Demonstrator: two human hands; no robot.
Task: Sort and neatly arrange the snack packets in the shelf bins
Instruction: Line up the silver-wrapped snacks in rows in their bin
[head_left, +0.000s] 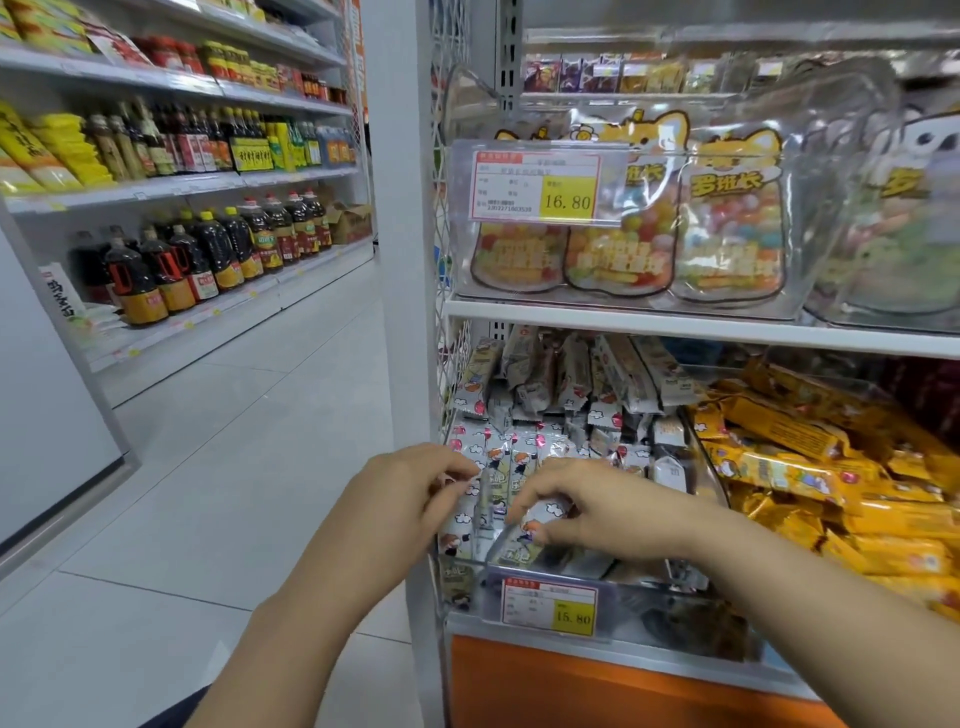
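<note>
A clear plastic bin (675, 597) on the lower shelf holds several long white snack packets (550, 395) with cartoon prints, some standing at the back, some lying flat in front. My left hand (400, 493) reaches over the bin's left front corner, fingers curled onto the flat white packets (498, 467). My right hand (597, 506) hovers just right of it and pinches the end of one white packet (524, 540) between thumb and fingers. To the right, a neighbouring bin holds a heap of yellow snack packets (810, 467).
The shelf above carries a clear bin of candy pouches (727, 228) with a 16.80 price tag (537, 184). A 15.80 tag (550, 605) hangs on the lower bin. A white post (400, 208) borders the shelf's left side. Across the tiled aisle (234, 467) stand shelves of bottles (208, 254).
</note>
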